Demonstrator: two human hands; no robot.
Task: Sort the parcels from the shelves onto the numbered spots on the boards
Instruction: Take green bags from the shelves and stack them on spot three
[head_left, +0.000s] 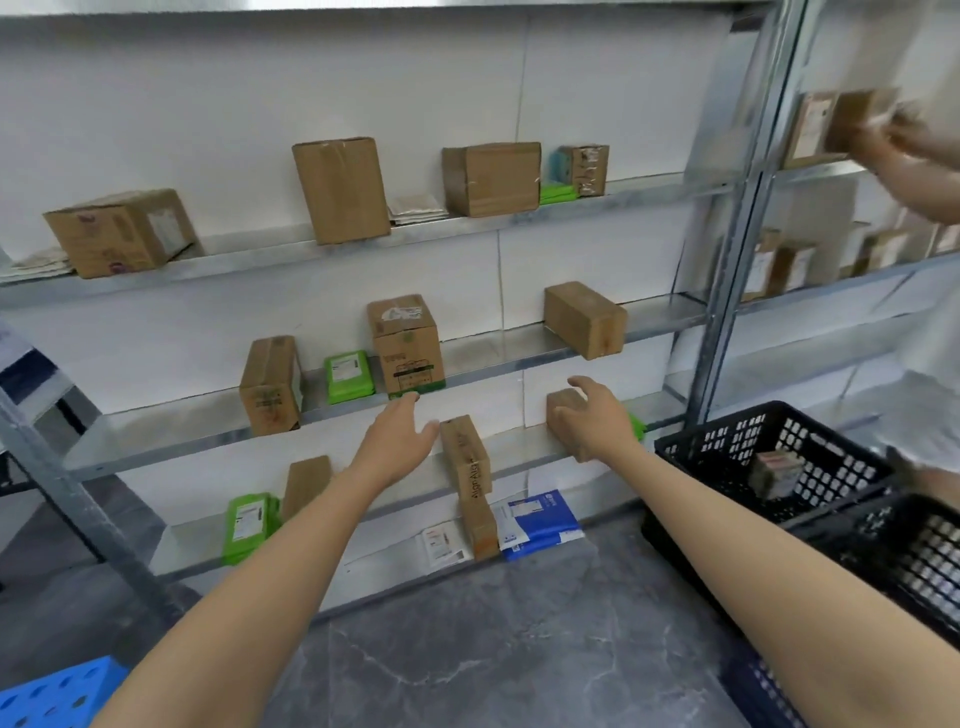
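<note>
Your right hand (597, 423) has its fingers wrapped round the small brown cardboard parcel (563, 415) on the grey metal shelf (514, 449). Your left hand (400, 441) is spread loose and holding nothing, with the tall narrow cardboard box (465, 457) at its 3 o'clock.

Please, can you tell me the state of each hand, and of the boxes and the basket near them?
left hand: open, fingers straight, holding nothing.
right hand: grips the small box.
small box: on the shelf, held.
tall narrow box: upright, beside the left hand.
black basket: one small parcel inside.
</note>
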